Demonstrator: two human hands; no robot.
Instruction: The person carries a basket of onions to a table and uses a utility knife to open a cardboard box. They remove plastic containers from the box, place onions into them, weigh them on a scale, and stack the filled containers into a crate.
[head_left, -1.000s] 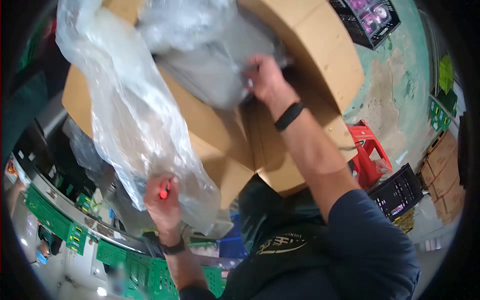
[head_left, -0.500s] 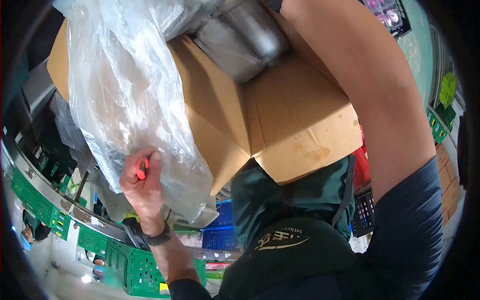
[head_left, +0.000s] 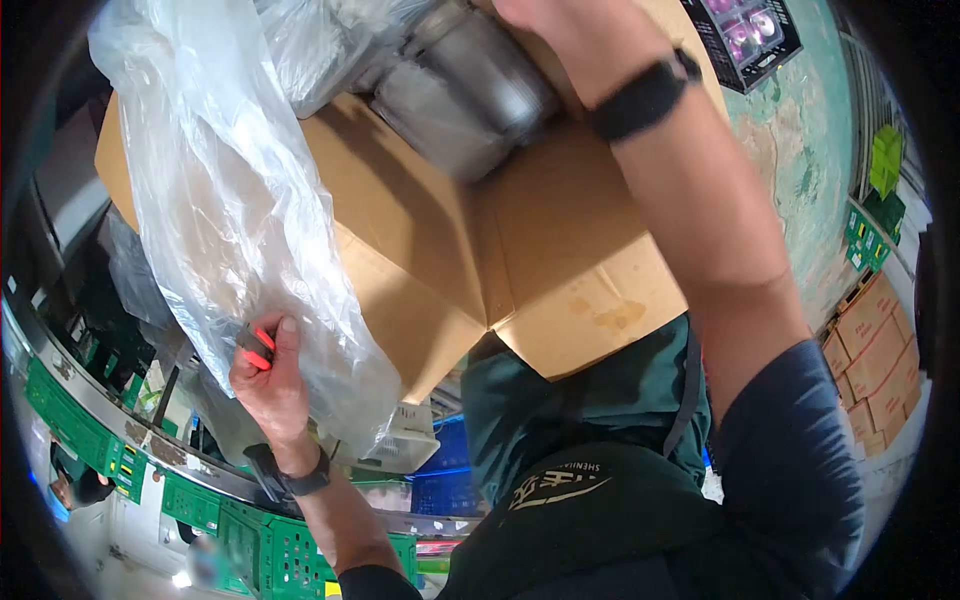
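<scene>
One large cardboard box [head_left: 400, 210] gaped open before me, and I judged its near flap [head_left: 590, 315] could snag anything dragged past it. Clear plastic [head_left: 230, 200] draped its left side; a careless tug might have torn it on the red tool [head_left: 262, 348]. The black crate [head_left: 765, 68] at upper right held purple goods [head_left: 742, 38]; grey wrapped packs [head_left: 470, 85] lay inside the box. The right hand [head_left: 580, 35] was cut off at the top, its grip unreadable; the left hand [head_left: 275, 385] was closed around the tool, against the plastic.

Workspace with a patchy green floor [head_left: 790, 190]
Brown cartons [head_left: 875, 345] stand stacked at far right; along the lower left, green crates [head_left: 72, 420] line a metal rail [head_left: 205, 468], and a small bright light [head_left: 181, 579] shines near the bottom edge.
</scene>
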